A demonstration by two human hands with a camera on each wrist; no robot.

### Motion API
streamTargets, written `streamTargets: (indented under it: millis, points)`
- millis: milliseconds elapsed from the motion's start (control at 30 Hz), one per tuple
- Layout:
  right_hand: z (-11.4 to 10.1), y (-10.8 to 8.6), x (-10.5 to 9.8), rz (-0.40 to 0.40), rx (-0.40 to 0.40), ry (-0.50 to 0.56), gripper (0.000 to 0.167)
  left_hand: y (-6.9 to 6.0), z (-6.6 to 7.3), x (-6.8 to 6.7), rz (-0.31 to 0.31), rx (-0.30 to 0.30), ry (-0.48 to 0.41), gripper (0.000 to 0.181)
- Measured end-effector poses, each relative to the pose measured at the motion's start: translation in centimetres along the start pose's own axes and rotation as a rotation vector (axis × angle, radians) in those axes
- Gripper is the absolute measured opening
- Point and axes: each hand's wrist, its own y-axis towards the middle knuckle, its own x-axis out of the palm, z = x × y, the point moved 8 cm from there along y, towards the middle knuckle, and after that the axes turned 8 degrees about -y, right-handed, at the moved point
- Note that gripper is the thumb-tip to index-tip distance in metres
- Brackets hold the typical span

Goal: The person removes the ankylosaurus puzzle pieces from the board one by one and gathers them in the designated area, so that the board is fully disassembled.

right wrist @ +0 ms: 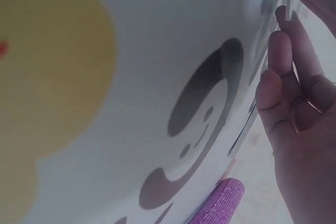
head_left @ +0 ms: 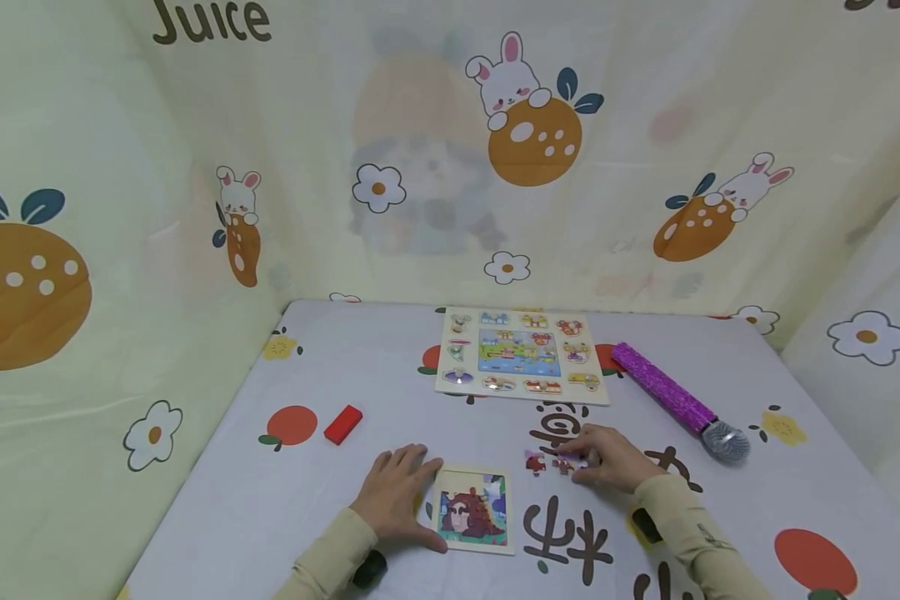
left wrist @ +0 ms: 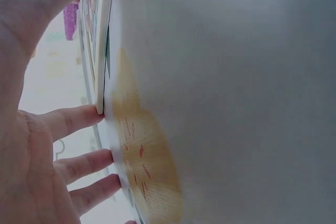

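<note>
A small square picture puzzle [head_left: 474, 510] in a pale wooden frame lies on the table, showing a reddish-brown animal. Along its left side rests my left hand [head_left: 399, 498], fingers spread. Its thumb is at the lower left corner and a fingertip touches the frame edge [left wrist: 101, 90] in the left wrist view. To the right of the puzzle, my right hand [head_left: 611, 460] pinches a small puzzle piece [head_left: 564, 467] between thumb and fingers. Beside it on the cloth lies another puzzle piece [head_left: 535, 463]. The right wrist view shows only a thin pale edge [right wrist: 290, 1] of the pinched piece.
A larger peg puzzle board [head_left: 596, 396] lies at the back of the table. A purple glittery microphone [head_left: 667, 390] is to the right, and a red block [head_left: 342, 424] is to the left. Printed curtains hang behind and beside the table.
</note>
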Motion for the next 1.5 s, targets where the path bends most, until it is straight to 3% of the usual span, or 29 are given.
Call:
streamTargets:
  millis: [333, 500, 700, 900, 1133, 1500]
  points:
    - [-0.8, 0.1, -0.4, 0.059, 0.003, -0.123, 0.045, 0.0, -0.1, -0.1, 0.002, 0.006, 0.009, 0.113]
    - [-4.0, 0.5, -0.1, 0.092, -0.054, -0.112, 0.039, 0.0, -0.2, 0.0, 0.004, 0.010, 0.020, 0.113]
    - [-8.4, 1.5, 2.3, 0.022, -0.120, -0.090, 0.029, 0.1, -0.3, 0.0, 0.005, 0.013, 0.013, 0.114]
    - [-11.0, 2.0, 4.1, -0.012, -0.182, -0.127, 0.027, 0.1, -0.1, -0.1, 0.002, 0.006, 0.004, 0.113]
    - [-11.7, 2.3, 4.3, 0.002, -0.162, -0.163, 0.024, 0.1, -0.2, 0.2, -0.004, -0.005, 0.002, 0.114]
    - [-12.3, 2.2, 4.6, 0.002, -0.201, -0.172, 0.020, 0.1, -0.2, 0.4, -0.020, -0.016, -0.003, 0.113]
